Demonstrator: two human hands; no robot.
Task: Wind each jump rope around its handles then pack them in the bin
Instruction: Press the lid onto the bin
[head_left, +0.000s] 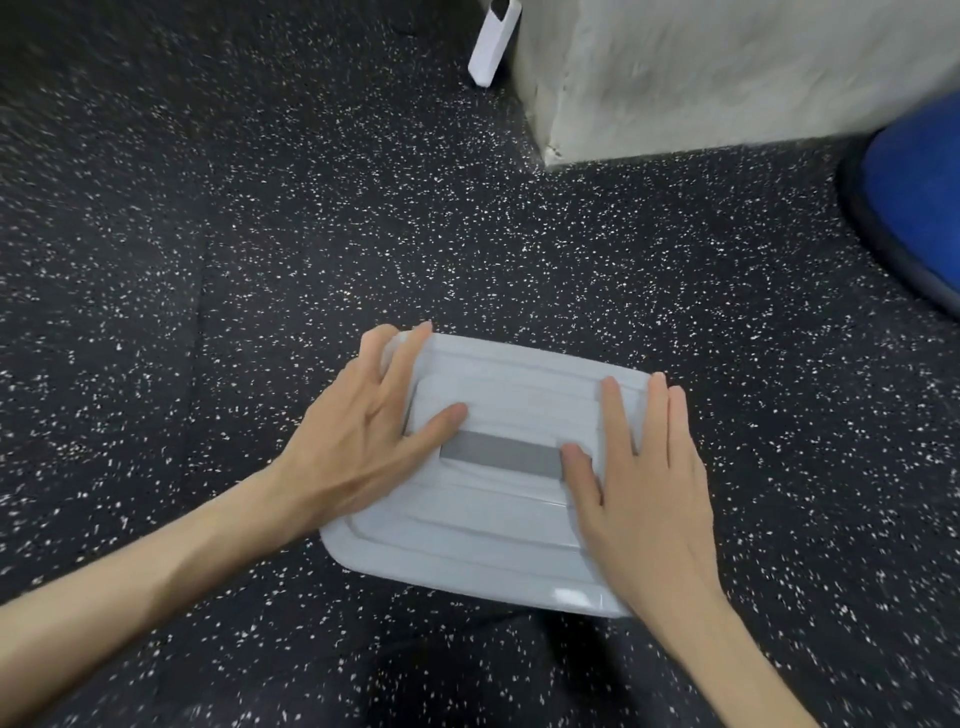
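- dark speckled rubber floor (260, 249) fills most of the head view; a pale block or wall base (727, 78) stands in the upper right of the frame, a white slim object (492, 41) leans beside it at the top centre, and a blue rounded thing (919, 208) sits at the right edge.
- head view, centre and lower centre: a light grey bin lid (483, 519) covers the bin, with a darker grey strip (501, 453) set in its middle. no jump rope shows anywhere; whether ropes are inside cannot be told, since the lid hides the inside.
- left hand (363, 436) lies on the lid's left edge, fingers spread and fairly straight, tips reaching the far left corner; it presses rather than grips.
- right hand (644, 483) lies flat on the lid's right side, fingers straight and together, thumb touching the end of the grey strip; nothing is held in it.
- handling, as a judgement: the lid looks like thin moulded plastic, light, smooth and a little springy, so flat palms may slide on it. its rim or corners look the surest places to take hold, by hooking fingertips under an edge.
- the bin probably shifts easily on the floor if pushed sideways.
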